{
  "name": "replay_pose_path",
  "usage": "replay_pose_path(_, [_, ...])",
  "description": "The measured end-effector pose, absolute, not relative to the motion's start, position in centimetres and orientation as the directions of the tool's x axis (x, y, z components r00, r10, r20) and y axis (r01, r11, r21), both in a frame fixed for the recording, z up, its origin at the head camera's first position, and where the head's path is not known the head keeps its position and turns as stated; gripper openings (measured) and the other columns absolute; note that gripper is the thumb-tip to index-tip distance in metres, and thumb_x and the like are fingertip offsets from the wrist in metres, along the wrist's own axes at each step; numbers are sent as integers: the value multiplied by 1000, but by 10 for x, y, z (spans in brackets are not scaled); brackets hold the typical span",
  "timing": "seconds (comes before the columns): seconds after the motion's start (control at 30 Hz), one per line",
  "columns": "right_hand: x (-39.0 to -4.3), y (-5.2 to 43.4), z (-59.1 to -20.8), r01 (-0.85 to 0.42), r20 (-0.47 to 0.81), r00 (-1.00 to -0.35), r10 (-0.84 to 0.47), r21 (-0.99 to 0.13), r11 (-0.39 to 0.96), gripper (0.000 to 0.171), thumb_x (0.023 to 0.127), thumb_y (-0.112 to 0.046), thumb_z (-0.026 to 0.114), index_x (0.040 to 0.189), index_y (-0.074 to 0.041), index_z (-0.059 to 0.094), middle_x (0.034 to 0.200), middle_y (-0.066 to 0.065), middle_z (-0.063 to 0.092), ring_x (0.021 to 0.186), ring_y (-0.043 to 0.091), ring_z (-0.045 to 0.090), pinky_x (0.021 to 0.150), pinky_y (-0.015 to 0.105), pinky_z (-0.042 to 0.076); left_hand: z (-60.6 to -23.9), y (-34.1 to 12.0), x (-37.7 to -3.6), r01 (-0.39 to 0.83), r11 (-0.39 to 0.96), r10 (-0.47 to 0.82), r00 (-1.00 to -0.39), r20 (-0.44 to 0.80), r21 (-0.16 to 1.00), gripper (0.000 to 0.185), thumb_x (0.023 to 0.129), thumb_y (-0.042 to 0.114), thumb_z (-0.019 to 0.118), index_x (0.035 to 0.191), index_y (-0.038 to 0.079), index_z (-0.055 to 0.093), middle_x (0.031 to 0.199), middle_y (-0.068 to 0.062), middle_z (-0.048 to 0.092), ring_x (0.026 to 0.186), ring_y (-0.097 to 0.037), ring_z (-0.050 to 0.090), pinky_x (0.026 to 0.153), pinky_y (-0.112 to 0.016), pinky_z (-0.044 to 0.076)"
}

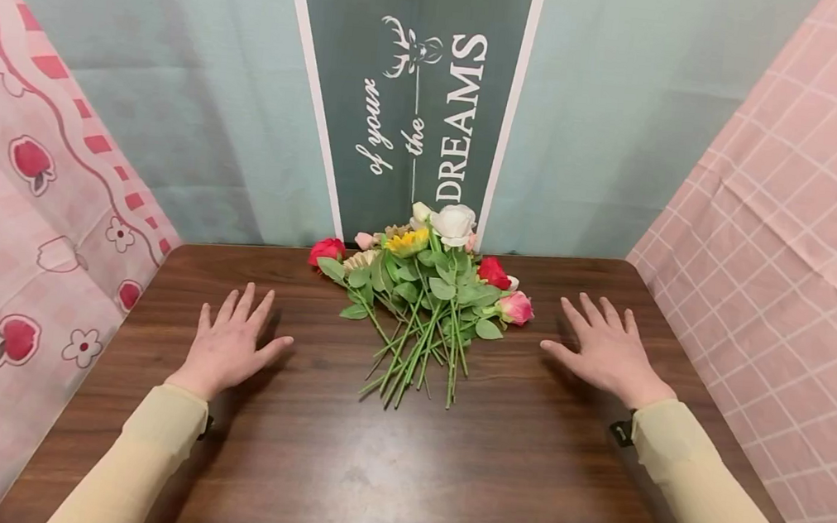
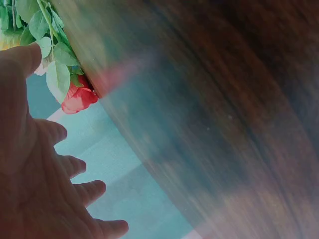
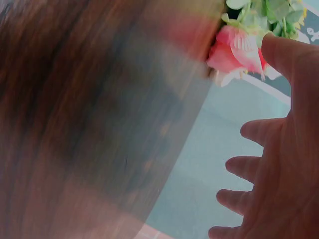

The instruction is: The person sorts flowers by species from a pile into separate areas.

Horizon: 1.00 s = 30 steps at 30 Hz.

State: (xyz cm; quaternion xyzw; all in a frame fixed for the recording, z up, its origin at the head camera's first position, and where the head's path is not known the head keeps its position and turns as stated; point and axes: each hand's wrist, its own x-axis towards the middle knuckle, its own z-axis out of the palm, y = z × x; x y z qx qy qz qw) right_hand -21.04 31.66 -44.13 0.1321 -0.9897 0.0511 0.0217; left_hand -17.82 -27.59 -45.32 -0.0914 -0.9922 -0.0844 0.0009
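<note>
A pile of long-stemmed flowers lies at the back middle of the table, green stems (image 1: 417, 361) toward me. Among the blooms are a white rose (image 1: 455, 225), a yellow sunflower (image 1: 407, 243), a red rose (image 1: 327, 252) on the left, another red rose (image 1: 494, 272) and a pink rose (image 1: 516, 307) on the right. My left hand (image 1: 228, 349) is left of the pile, palm down, fingers spread, holding nothing. On the other side my right hand (image 1: 608, 353) is spread likewise, nearest the pink rose and apart from it. Both wrist views show the palms bare.
The brown wooden table (image 1: 385, 474) ends at a green curtain (image 1: 201, 93) with white lettering on its dark middle strip. A pink patterned cloth (image 1: 22, 260) hangs on the left, a pink checked cloth (image 1: 784, 269) on the right.
</note>
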Motion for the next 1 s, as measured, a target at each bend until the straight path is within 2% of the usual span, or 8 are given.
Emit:
replay_pose_path(0.13, [-214, 300, -441, -331, 100, -941, -323, -71, 941, 94, 93, -75, 51, 160, -12, 36, 164, 25, 25, 148, 51, 18, 114, 75, 8, -455, -278, -175, 181, 970, 187, -982, -24, 162, 92, 97, 68, 52, 163, 9, 26, 166, -29, 15, 148, -53, 15, 111, -79, 3])
replay_pose_path(0.2, [-219, 284, -437, -385, 129, -917, -376, -51, 922, 91, 93, -72, 54, 160, -14, 37, 166, 21, 22, 151, 48, 15, 117, 72, 4, -456, -280, -172, 179, 971, 188, -981, -46, 157, 91, 97, 64, 56, 163, 8, 26, 165, -29, 15, 148, -53, 16, 111, -79, 3])
replay_pose_path(0.3, [-229, 245, -426, -490, 156, -860, -486, 10, 871, 85, 94, -67, 58, 161, -19, 36, 168, 16, 20, 154, 43, 9, 119, 65, -7, -458, -282, -168, 184, 972, 193, -980, -55, 147, 88, 98, 59, 59, 162, 7, 29, 164, -31, 17, 147, -54, 18, 111, -79, 5])
replay_pose_path(0.4, [-238, 194, -412, -599, 129, -784, -608, 106, 794, 81, 96, -67, 55, 161, -24, 35, 169, 13, 19, 155, 40, 6, 119, 60, -13, -458, -280, -165, 200, 971, 207, -977, -44, 129, 84, 98, 55, 61, 160, 6, 32, 163, -32, 21, 146, -54, 22, 110, -80, 8])
replay_pose_path(0.53, [-251, 122, -404, -700, 18, -687, -726, 249, 669, 77, 98, -69, 47, 162, -30, 33, 170, 10, 16, 155, 41, 6, 119, 66, -6, -457, -273, -162, 225, 967, 230, -973, -28, 116, 79, 98, 48, 65, 158, 5, 36, 161, -31, 25, 145, -53, 25, 109, -80, 12])
replay_pose_path(0.63, [-263, 72, -407, -733, -63, -652, -756, 306, 607, 72, 100, -67, 47, 162, -34, 31, 171, 8, 13, 155, 41, 5, 118, 70, -1, -458, -267, -161, 237, 965, 241, -970, -23, 115, 76, 99, 46, 65, 158, 7, 38, 162, -30, 26, 146, -52, 26, 109, -80, 14])
replay_pose_path(0.8, [-283, 17, -416, -711, -129, -687, -716, 325, 623, 65, 103, -62, 46, 162, -40, 29, 172, 5, 9, 155, 39, 6, 117, 72, 4, -458, -255, -161, 261, 957, 265, -964, -19, 124, 75, 98, 42, 67, 158, 7, 38, 162, -28, 26, 146, -51, 26, 109, -79, 15])
replay_pose_path(1.0, [-292, -8, -427, -629, -244, -776, -581, 364, 687, 61, 104, -61, 42, 161, -45, 27, 172, 2, 2, 152, 41, 20, 117, 72, 8, -457, -244, -161, 293, 946, 298, -954, -14, 135, 75, 97, 39, 69, 158, 7, 39, 162, -28, 27, 146, -50, 28, 110, -79, 17])
